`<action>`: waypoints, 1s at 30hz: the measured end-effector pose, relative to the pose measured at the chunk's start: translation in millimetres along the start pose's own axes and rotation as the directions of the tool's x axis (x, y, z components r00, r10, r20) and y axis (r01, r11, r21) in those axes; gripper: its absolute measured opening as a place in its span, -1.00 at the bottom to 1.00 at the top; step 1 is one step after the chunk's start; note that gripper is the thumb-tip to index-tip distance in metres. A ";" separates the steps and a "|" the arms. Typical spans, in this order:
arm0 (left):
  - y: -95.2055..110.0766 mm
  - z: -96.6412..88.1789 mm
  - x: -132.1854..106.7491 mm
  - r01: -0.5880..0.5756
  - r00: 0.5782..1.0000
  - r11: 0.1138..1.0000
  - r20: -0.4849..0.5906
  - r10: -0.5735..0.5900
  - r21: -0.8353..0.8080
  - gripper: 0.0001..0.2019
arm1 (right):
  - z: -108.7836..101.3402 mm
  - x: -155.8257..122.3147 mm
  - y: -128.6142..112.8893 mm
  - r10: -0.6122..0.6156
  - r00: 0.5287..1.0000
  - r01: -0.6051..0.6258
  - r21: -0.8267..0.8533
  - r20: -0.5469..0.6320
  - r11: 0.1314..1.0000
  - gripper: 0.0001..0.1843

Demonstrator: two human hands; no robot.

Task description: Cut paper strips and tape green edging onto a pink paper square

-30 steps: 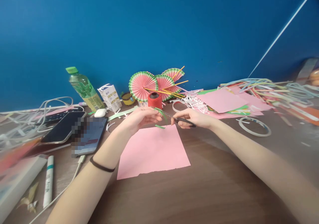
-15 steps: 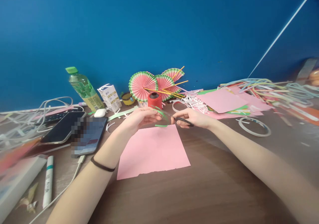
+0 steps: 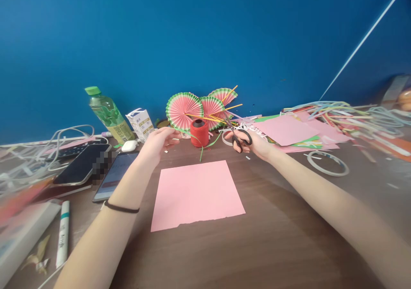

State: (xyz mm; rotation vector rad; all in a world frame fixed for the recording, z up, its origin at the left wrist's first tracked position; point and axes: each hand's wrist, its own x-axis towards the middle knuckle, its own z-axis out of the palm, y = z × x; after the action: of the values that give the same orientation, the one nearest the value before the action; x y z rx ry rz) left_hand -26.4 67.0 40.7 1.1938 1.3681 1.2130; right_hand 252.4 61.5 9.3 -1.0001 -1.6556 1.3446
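Note:
In my right hand (image 3: pixel 255 145) are scissors (image 3: pixel 240 138) with black handles, my fingers closed about the loops and the blades pointing up and away. My left hand (image 3: pixel 163 140) is raised over the back left of the desk. Its fingers are loosely bent and apart, with no clear grip on anything. Thin green strips (image 3: pixel 212 142) show around the red thread spool (image 3: pixel 199 134), between my two hands. A pink paper sheet (image 3: pixel 197 195) with a ragged near edge lies flat in front of me. Pink and green pleated paper fans (image 3: pixel 184 109) stand behind the spool.
A green-capped bottle (image 3: pixel 109 113), a carton (image 3: pixel 140 124) and a white earbud case (image 3: pixel 129 146) stand at the left. Phones (image 3: pixel 81 165), cables and a marker (image 3: pixel 63 233) lie nearer. At the right are pink papers (image 3: pixel 287 129), a tape ring (image 3: pixel 327 163) and coloured strips.
My left hand has moved left and away from the green strip it held. My right hand has shifted slightly right, the scissors turning upward. Green strips now show around the spool.

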 end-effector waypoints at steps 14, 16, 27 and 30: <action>-5.6 -45.4 11.4 0.143 0.989 0.365 -0.150 -0.009 0.920 -0.86 | -21.3 -13.8 -22.2 0.523 0.766 -0.141 -0.696 0.374 0.704 -0.52; -9.1 -42.3 11.4 0.120 0.992 0.452 -0.123 -0.023 0.884 -0.88 | -19.1 -13.5 -22.1 0.506 0.793 -0.133 -0.714 0.340 0.687 -0.52; -16.1 -19.4 3.6 0.078 0.991 0.890 0.061 -0.118 0.448 -0.84 | -30.6 -4.8 -4.6 0.346 0.924 -0.080 -0.803 0.162 0.591 -0.64; -23.6 -23.5 8.4 0.068 0.997 0.833 0.001 -0.082 0.550 -0.84 | -35.6 -2.1 1.7 0.332 0.933 -0.074 -0.828 0.140 0.556 -0.62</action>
State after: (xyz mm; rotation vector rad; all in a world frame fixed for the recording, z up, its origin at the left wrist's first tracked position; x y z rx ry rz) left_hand -52.5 72.0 19.0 1.5208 1.7982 0.7554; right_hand 285.9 73.5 12.9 -1.6248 -2.5567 0.8250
